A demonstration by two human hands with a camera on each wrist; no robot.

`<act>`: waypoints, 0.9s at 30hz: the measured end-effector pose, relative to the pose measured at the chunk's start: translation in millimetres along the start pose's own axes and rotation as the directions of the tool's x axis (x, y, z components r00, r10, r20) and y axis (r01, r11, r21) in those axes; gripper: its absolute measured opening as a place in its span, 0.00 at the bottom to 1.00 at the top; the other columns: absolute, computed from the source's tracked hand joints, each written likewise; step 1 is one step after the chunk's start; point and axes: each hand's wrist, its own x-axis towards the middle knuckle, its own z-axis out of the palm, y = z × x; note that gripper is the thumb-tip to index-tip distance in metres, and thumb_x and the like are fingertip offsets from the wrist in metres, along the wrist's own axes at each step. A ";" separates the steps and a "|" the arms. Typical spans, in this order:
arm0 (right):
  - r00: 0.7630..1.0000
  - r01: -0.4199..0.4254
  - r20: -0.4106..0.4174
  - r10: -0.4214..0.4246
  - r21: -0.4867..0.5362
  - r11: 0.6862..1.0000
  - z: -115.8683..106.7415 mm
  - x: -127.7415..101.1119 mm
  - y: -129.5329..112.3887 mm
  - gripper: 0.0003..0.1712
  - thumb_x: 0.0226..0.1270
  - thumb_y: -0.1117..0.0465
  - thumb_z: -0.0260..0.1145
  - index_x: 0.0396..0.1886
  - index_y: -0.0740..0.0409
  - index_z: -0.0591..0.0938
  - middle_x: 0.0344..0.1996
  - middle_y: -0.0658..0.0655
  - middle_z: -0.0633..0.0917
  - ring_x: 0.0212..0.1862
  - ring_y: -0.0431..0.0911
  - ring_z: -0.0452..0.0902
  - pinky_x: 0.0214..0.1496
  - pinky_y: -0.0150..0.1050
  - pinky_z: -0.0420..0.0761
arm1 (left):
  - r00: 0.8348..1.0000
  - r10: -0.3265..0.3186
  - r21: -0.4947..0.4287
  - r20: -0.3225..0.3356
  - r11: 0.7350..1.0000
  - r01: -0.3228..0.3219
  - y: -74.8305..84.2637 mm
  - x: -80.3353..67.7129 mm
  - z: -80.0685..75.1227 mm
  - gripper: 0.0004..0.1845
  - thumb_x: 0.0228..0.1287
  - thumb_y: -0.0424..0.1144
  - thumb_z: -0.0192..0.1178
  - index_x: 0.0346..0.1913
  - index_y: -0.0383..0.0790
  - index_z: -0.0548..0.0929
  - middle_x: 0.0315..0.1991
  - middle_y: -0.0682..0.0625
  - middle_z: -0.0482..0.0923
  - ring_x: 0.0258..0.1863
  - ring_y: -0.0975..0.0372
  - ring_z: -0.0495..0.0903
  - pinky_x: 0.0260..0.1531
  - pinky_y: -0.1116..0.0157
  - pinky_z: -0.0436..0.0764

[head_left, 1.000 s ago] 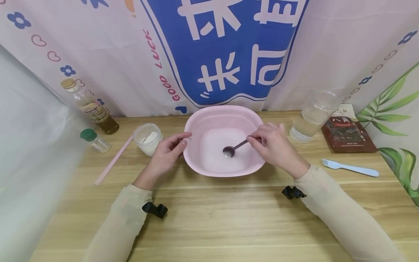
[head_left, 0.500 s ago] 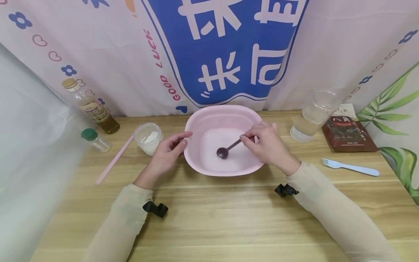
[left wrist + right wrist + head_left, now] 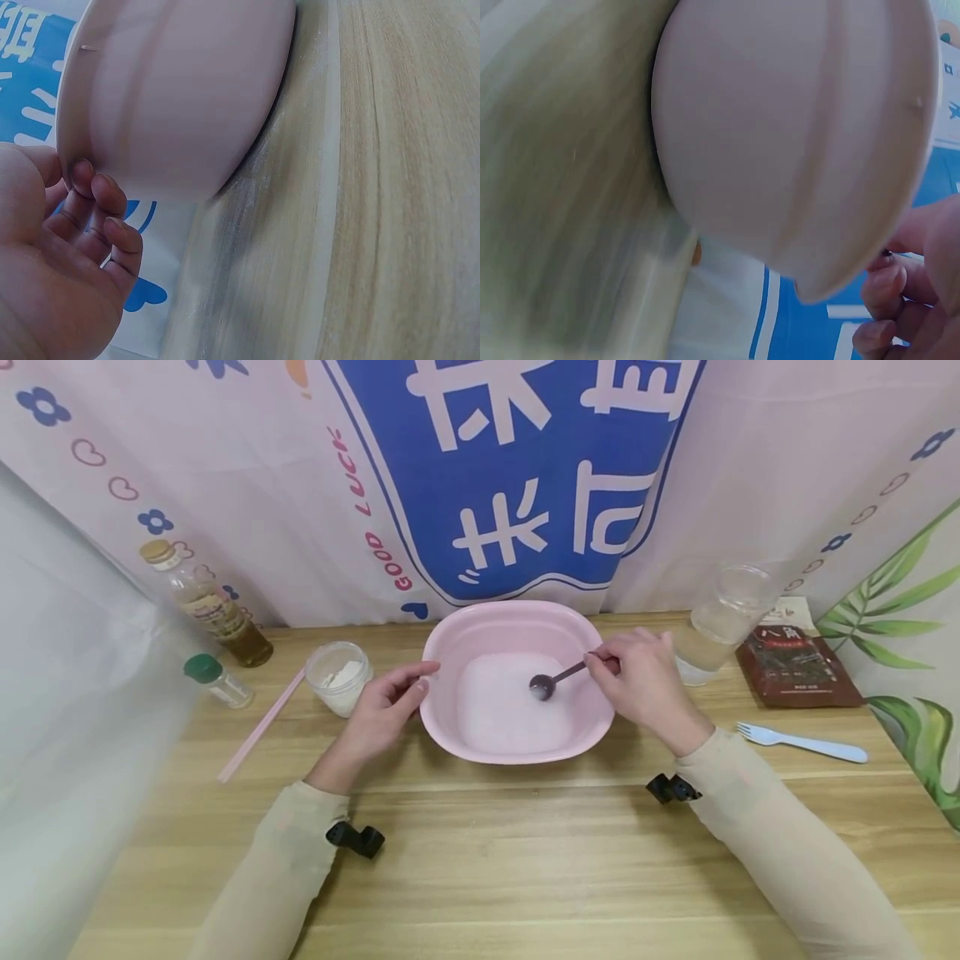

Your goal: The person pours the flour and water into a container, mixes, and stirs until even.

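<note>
A pink plastic basin (image 3: 517, 752) with whitish, cloudy liquid stands on the table. My left hand (image 3: 384, 703) pinches its left rim, thumb and index finger at the edge; in the left wrist view the other fingers (image 3: 124, 236) curl under the rim. My right hand (image 3: 645, 685) grips the handle of a dark brown measuring spoon (image 3: 542, 687) over the basin's right side. The spoon's round bowl is in the basin, at the liquid. In the right wrist view the basin wall (image 3: 780, 135) hides the spoon, and only curled fingers (image 3: 885, 289) show past the rim.
Left of the basin are a jar of white powder (image 3: 341, 681), pink chopsticks (image 3: 262, 727), a green-capped shaker (image 3: 217, 681) and an oil bottle (image 3: 225, 618). To the right stand a clear pitcher of water (image 3: 712, 631), a brown spice packet (image 3: 798, 668) and a blue fork (image 3: 802, 743).
The right hand has swung the spoon left and toward the front of the basin, then back right and farther in. The left hand stays on the rim.
</note>
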 end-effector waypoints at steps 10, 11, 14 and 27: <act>0.967 0.122 0.211 -0.141 0.097 0.988 -11.6 -11.1 3.2 0.07 0.72 0.64 0.73 0.31 0.56 0.90 0.23 0.48 0.82 0.38 0.48 0.73 0.51 0.47 0.59 | 1.000 0.002 0.000 -0.005 1.000 -0.002 -1.1 -1.0 0.3 0.20 0.86 0.36 0.53 0.73 0.36 0.79 0.63 0.34 0.82 0.47 0.64 0.80 0.47 0.73 0.86; 0.960 0.134 0.228 -0.160 0.125 0.983 -9.5 -11.8 1.4 0.06 0.72 0.64 0.74 0.32 0.55 0.91 0.24 0.47 0.82 0.38 0.47 0.73 0.50 0.46 0.59 | 1.000 0.002 0.001 -0.006 1.000 -0.002 -1.2 -1.0 0.3 0.20 0.86 0.36 0.52 0.73 0.36 0.79 0.63 0.34 0.82 0.47 0.64 0.80 0.47 0.73 0.86; 0.952 0.145 0.248 -0.182 0.160 0.976 -2.4 -12.8 -6.4 0.05 0.72 0.62 0.75 0.34 0.54 0.92 0.26 0.46 0.84 0.39 0.45 0.73 0.50 0.46 0.59 | 1.000 0.000 0.005 -0.004 1.000 0.000 -0.9 -0.7 0.2 0.20 0.86 0.36 0.53 0.73 0.36 0.79 0.63 0.35 0.82 0.47 0.64 0.80 0.47 0.71 0.86; 0.980 0.200 0.003 -0.200 -0.095 0.975 10.9 -1.1 -3.3 0.09 0.70 0.61 0.75 0.29 0.59 0.90 0.21 0.52 0.80 0.34 0.53 0.72 0.44 0.50 0.61 | 1.000 0.005 -0.002 -0.007 1.000 -0.005 -0.9 -0.6 0.6 0.20 0.86 0.35 0.53 0.73 0.36 0.79 0.62 0.34 0.82 0.47 0.64 0.80 0.46 0.72 0.86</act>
